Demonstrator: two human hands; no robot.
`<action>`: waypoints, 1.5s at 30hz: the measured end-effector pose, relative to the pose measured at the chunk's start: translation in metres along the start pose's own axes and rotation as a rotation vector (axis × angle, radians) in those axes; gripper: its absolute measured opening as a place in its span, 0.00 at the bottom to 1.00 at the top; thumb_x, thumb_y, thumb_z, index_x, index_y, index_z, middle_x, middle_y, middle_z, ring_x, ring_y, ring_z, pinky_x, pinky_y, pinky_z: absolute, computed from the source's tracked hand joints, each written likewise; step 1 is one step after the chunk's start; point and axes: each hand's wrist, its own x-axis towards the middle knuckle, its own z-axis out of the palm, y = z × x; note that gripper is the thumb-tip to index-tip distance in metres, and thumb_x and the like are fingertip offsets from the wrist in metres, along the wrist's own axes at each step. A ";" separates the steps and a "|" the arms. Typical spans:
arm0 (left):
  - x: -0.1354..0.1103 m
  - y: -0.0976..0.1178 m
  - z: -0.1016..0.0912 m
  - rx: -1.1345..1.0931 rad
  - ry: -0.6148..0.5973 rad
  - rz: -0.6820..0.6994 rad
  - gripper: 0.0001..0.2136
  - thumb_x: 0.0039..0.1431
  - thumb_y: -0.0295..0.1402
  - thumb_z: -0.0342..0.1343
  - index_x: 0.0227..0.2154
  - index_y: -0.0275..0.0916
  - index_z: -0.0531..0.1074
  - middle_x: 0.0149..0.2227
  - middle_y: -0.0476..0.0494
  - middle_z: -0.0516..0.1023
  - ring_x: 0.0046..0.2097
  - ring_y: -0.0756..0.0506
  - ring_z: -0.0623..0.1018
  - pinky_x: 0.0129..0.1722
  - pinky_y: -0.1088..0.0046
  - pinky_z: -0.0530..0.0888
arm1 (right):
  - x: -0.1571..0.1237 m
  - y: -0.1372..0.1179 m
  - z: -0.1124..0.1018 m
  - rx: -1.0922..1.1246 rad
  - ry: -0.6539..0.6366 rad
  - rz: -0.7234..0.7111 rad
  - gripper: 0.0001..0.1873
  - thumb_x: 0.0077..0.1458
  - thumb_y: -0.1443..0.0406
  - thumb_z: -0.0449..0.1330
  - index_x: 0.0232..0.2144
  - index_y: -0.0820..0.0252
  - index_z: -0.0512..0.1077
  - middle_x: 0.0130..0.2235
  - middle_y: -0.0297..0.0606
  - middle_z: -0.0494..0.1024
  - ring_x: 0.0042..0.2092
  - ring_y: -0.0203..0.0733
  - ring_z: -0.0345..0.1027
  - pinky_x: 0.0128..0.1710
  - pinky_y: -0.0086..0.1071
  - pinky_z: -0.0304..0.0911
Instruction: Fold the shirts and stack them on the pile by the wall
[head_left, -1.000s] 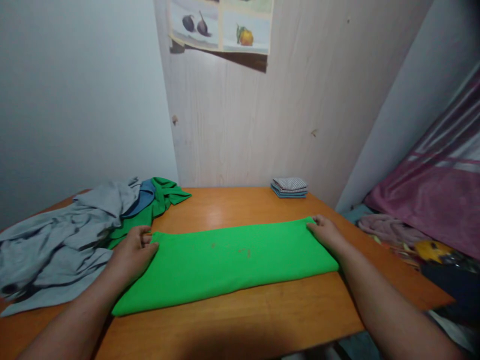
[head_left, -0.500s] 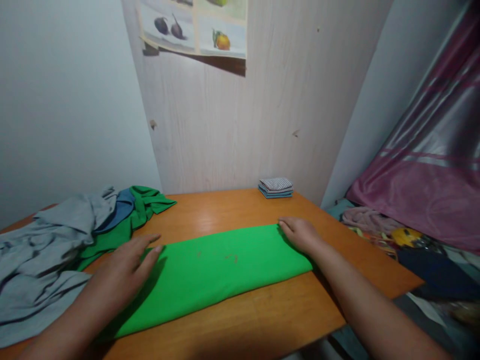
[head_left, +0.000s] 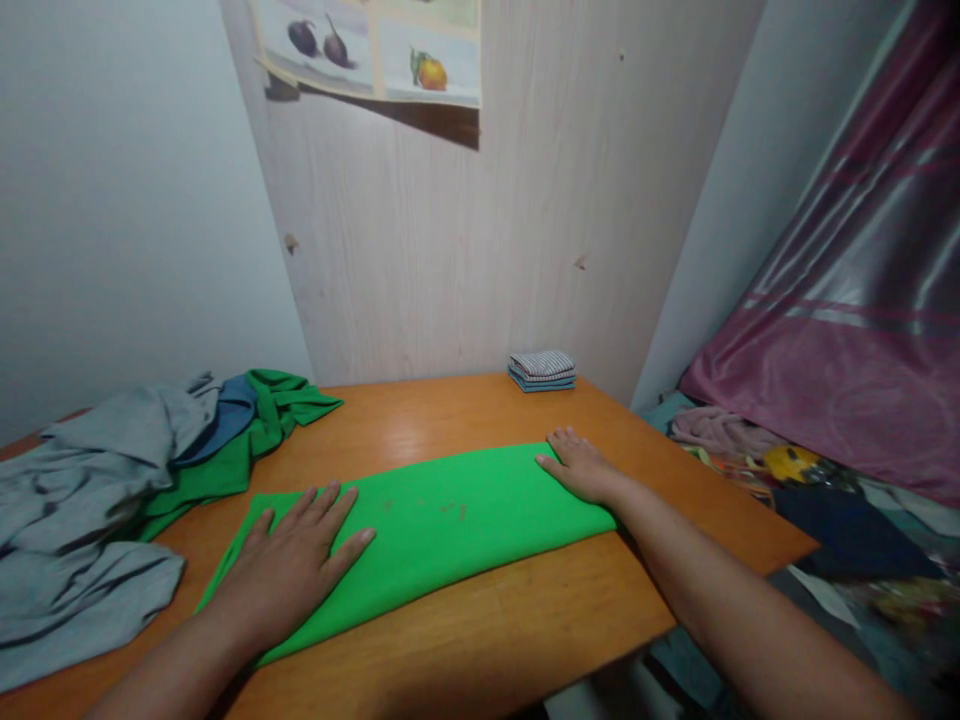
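Observation:
A bright green cloth garment [head_left: 450,525] lies folded into a long flat strip across the wooden table, with faint reddish marks on its upper face. My left hand [head_left: 300,550] rests on the strip's left part, palm down, fingers spread. At the other end, my right hand [head_left: 581,467] lies flat on the right edge of the cloth, its fingers stretched out past the far corner. Neither hand grips the fabric. What kind of garment it is cannot be made out while folded.
Loose grey clothes [head_left: 112,455] are heaped on the table's left, beside blue and darker green fabric [head_left: 289,410]. A small folded stack [head_left: 541,370], striped on top, sits near the back wall. Right of the wooden table [head_left: 720,510] hangs a pink curtain [head_left: 832,390] above assorted cloths.
My left hand has come down onto the green cloth and moved right, fingers now spread. My right hand's fingers have uncurled and flattened at the right edge. The view has shifted slightly.

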 end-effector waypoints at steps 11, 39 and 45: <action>0.019 0.081 -0.040 0.044 -0.025 0.213 0.32 0.71 0.51 0.38 0.70 0.36 0.57 0.73 0.34 0.54 0.73 0.34 0.54 0.69 0.44 0.52 | 0.005 0.003 0.006 -0.075 -0.012 0.003 0.49 0.65 0.39 0.37 0.71 0.72 0.53 0.73 0.52 0.49 0.74 0.57 0.36 0.72 0.48 0.39; 0.050 0.120 0.014 -0.098 -0.016 0.304 0.40 0.67 0.61 0.30 0.70 0.39 0.57 0.73 0.39 0.53 0.73 0.33 0.53 0.68 0.36 0.48 | -0.008 -0.059 -0.028 -0.106 0.019 -0.115 0.39 0.67 0.47 0.45 0.68 0.68 0.60 0.72 0.54 0.52 0.74 0.59 0.40 0.70 0.54 0.43; 0.055 0.119 0.020 -0.069 0.004 0.317 0.34 0.69 0.56 0.34 0.70 0.42 0.58 0.73 0.40 0.54 0.73 0.34 0.54 0.68 0.37 0.48 | -0.017 -0.131 -0.011 0.083 0.014 -0.287 0.43 0.69 0.44 0.39 0.70 0.73 0.55 0.73 0.55 0.50 0.74 0.56 0.39 0.71 0.49 0.40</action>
